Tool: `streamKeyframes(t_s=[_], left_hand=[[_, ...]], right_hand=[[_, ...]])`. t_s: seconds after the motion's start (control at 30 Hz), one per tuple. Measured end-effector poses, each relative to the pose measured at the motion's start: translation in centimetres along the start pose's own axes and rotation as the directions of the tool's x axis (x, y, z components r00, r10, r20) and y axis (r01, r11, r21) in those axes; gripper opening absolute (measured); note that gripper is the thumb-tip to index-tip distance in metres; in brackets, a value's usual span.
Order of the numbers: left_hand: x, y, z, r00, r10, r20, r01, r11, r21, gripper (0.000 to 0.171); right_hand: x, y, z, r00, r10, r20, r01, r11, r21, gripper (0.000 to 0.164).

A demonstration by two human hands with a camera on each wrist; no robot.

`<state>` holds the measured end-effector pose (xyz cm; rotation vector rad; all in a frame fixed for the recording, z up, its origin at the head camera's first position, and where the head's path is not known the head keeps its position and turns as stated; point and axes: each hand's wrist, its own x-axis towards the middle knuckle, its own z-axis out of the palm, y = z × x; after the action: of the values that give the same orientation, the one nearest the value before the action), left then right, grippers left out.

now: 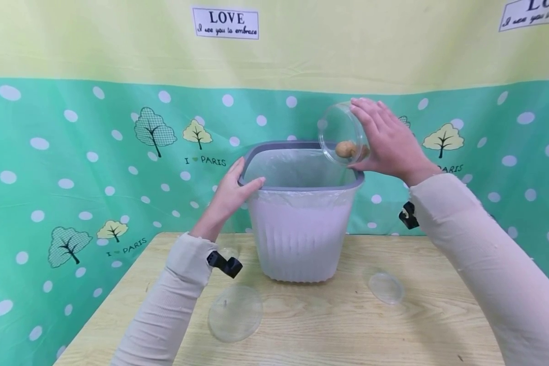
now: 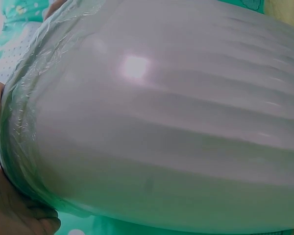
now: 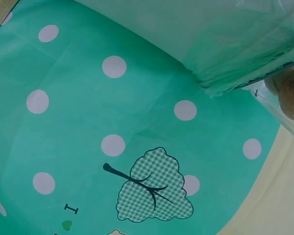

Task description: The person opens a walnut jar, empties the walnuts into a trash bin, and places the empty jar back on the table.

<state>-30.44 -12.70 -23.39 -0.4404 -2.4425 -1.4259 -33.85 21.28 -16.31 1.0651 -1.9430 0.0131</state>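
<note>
A pale trash bin with a grey rim and a clear plastic liner stands upright on the table. My left hand grips its rim at the left, thumb over the edge; the left wrist view shows the fingers by the liner. Over the bin's right rim, my right hand holds a clear round plastic container tipped on its side, mouth toward the bin. Brown, round, walnut-like pieces lie inside it, low near its base. The right wrist view catches these pieces at its right edge.
A large clear round lid lies on the wooden table at front left, a smaller clear lid at the right. Another clear piece, partly hidden, is behind my left wrist. A green patterned curtain hangs behind.
</note>
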Motion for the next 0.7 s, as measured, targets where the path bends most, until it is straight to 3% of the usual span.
streamKeyframes(t_s=[0.7], left_hand=[[0.12, -0.2, 0.12, 1.0, 0.006, -0.006, -0.006, 1.0, -0.011, 0.086]], right_hand=[[-0.15, 0.03, 0.11, 1.0, -0.002, 0.031, 0.003, 1.0, -0.008, 0.112]])
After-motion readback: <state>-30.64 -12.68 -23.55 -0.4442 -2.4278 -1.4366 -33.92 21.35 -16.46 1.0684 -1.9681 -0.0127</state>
